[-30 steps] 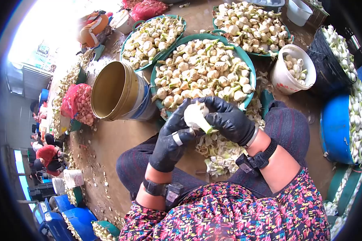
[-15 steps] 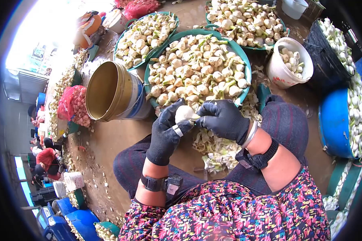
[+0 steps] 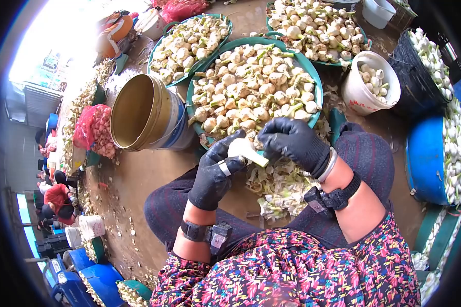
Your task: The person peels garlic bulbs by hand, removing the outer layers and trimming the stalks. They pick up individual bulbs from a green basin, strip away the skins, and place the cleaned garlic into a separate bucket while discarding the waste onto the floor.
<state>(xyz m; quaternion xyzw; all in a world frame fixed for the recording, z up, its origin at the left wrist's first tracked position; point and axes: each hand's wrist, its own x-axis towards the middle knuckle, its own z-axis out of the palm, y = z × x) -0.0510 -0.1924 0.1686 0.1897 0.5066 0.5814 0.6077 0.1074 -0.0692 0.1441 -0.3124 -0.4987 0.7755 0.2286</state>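
In the head view, my left hand [image 3: 210,176] wears a black glove and is closed around a white garlic bulb [image 3: 245,149]. The bulb's short green-tipped stem points to the lower right. My right hand [image 3: 298,147], also gloved in black, hangs just right of the stem, apart from it. Its fingers are curled together, and whatever they hold, if anything, is hidden. Beyond both hands stands a green tub [image 3: 318,97] heaped with unpeeled garlic bulbs [image 3: 256,84]. Below the right hand lies a pile of garlic peelings [image 3: 279,192].
An open bucket [image 3: 153,115] stands at the left, near a red net bag [image 3: 95,130] of garlic. To the right are a white bucket [image 3: 357,92] with cleaned bulbs, a black tub [image 3: 412,77] and a blue tub [image 3: 425,158]. A person in red [image 3: 59,199] sits far left.
My right hand has come away from the bulb, moving right and slightly up. The bulb now looks whiter, with its stem exposed. My left hand keeps its hold.
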